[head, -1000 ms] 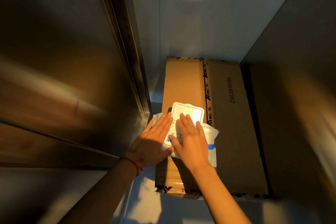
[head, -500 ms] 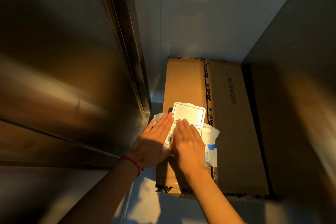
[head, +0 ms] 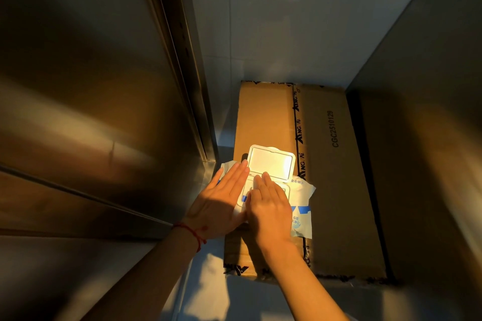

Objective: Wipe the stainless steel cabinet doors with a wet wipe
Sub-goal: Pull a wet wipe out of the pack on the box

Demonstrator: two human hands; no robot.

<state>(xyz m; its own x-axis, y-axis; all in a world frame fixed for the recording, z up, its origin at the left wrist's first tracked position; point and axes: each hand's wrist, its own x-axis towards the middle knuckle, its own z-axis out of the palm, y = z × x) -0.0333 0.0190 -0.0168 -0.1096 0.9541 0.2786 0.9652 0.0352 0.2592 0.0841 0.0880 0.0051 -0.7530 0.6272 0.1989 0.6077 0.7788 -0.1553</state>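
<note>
A white and blue wet wipe pack [head: 303, 207] lies on a cardboard box, its white flip lid [head: 271, 163] standing open. My left hand [head: 221, 206] lies flat on the pack's left side and presses it down, fingers straight and together. My right hand [head: 271, 212] rests on the pack with its fingertips at the opening just below the lid; whether they pinch a wipe is hidden. The stainless steel cabinet door [head: 91, 91] fills the left of the view, with a vertical edge strip beside the box.
The long cardboard box [head: 336, 190] sits on the floor between the left cabinet and another steel panel [head: 430, 138] on the right. A pale tiled wall [head: 287, 21] stands behind it. The gap is narrow.
My right hand has slid back off the lid toward me, so the whole open lid now shows. My left hand and the pack have stayed put.
</note>
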